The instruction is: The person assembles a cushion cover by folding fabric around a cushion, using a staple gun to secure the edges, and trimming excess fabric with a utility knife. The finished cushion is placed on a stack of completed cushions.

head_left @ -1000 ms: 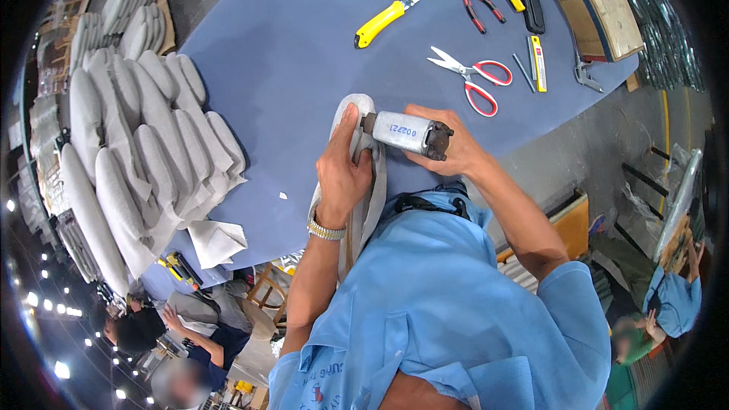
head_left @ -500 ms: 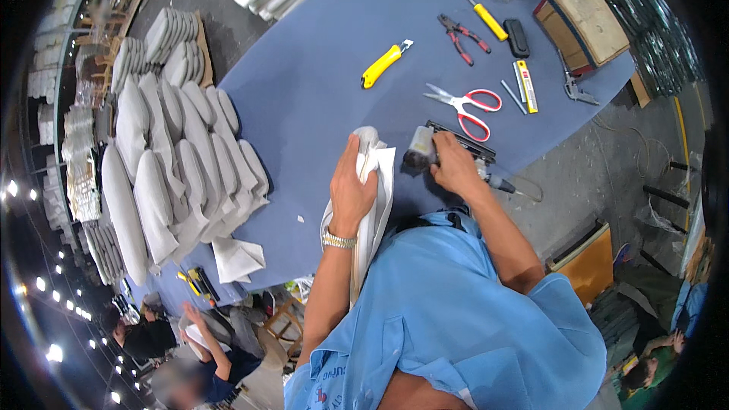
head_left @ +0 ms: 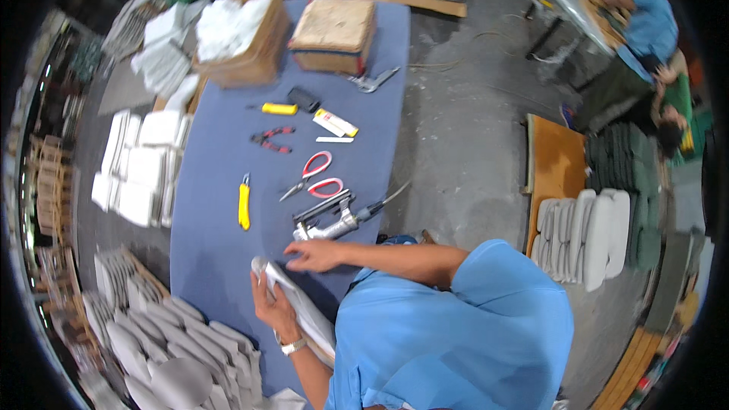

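Note:
My left hand [head_left: 275,308] grips a long padded piece [head_left: 305,311] covered in light grey-white fabric, at the table's near edge against my shirt. The fingers wrap its side, and its rounded end points away from me. My right hand [head_left: 316,256] is empty, its fingers stretched out and slightly apart toward the padded piece. Just beyond it lies a silver and black staple gun [head_left: 343,223] with an air hose. Red-and-white scissors [head_left: 315,176] rest behind the staple gun. To their left is a yellow utility knife [head_left: 244,205].
Farther up the blue table [head_left: 216,152] lie red-handled pliers [head_left: 272,139], a yellow screwdriver [head_left: 279,108], a black case [head_left: 304,99] and a yellow-and-white blade pack [head_left: 335,123]. Cardboard boxes [head_left: 334,30] stand at the far end. Grey padded pieces [head_left: 163,334] are heaped at lower left. Co-workers [head_left: 649,23] are at upper right.
My right hand has let go of the staple gun, which now lies on the table, and has moved toward the padded piece. My left hand keeps its hold. The whole view has swung round.

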The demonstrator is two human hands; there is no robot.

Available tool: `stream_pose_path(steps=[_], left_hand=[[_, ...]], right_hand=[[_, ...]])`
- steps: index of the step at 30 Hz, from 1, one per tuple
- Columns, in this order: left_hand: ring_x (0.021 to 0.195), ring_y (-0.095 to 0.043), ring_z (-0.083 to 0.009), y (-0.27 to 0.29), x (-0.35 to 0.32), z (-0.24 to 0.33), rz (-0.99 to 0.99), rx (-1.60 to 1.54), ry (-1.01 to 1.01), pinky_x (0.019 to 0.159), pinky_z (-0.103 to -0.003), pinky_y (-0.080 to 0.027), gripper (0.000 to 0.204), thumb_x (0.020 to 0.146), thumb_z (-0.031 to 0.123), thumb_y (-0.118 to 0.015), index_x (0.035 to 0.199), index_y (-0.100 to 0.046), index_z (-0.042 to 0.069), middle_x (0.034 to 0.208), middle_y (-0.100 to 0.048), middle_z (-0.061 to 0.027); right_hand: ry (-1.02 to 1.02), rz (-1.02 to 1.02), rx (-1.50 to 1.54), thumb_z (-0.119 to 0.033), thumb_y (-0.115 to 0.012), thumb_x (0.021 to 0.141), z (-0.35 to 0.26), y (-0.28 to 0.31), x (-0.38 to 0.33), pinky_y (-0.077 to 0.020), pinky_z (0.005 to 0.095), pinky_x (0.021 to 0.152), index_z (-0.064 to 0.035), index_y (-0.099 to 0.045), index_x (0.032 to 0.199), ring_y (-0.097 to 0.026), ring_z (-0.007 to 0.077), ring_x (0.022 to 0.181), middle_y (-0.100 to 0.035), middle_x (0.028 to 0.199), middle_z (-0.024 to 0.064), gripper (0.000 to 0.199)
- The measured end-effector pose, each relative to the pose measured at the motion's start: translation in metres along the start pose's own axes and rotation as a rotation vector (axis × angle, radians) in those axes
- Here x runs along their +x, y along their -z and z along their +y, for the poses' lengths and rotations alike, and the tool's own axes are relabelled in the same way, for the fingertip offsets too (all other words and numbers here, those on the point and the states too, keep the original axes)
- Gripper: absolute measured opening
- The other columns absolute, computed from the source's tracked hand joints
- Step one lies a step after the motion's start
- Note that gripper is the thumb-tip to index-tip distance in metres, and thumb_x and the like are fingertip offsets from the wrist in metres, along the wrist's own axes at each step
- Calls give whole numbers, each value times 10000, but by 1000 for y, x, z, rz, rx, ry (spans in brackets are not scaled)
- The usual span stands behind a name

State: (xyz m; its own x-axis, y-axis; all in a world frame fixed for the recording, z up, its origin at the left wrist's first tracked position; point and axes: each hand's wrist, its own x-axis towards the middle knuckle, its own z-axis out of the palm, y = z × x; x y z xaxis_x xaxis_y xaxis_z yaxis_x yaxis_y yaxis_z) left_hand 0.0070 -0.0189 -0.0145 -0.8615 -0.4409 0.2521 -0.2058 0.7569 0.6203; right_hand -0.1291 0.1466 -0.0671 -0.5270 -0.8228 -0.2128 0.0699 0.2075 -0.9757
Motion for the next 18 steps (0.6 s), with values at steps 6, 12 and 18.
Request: stream_pose_path(steps=[6, 12, 18], left_hand=[[1313, -587, -311, 33, -23, -9, 11, -192, 81, 1138, -429, -430, 540, 913, 14, -661, 1437, -543, -46, 1432, -601, -206], [1365, -536, -317, 94, -20, 31, 243, -405, -128, 1181, -440, -394, 536, 1010, 89, -566, 1514, -438, -38, 1518, -518, -196], [1405, -468, -407, 138, -45, 102, 351, -315, -422, 1171, -543, -366, 637, 1044, 293, -550, 1542, -365, -60, 1545, -441, -276]], right_hand=[[-23, -233, 331, -804, -498, 906, -55, -77, -1, -180, 425, 1260, 66, -2, 1616, -179, 353, 1562, -190, 1668, 266, 1228], [345, -153, 404, -692, -606, 925, -129, -112, -14, -341, 398, 1164, 33, -54, 1628, -386, 300, 1432, -400, 1530, 227, 1151], [583, 52, 358, -541, -692, 951, -182, -124, -24, -440, 365, 1072, -14, -344, 1575, -544, 237, 1288, -575, 1411, 146, 888]])
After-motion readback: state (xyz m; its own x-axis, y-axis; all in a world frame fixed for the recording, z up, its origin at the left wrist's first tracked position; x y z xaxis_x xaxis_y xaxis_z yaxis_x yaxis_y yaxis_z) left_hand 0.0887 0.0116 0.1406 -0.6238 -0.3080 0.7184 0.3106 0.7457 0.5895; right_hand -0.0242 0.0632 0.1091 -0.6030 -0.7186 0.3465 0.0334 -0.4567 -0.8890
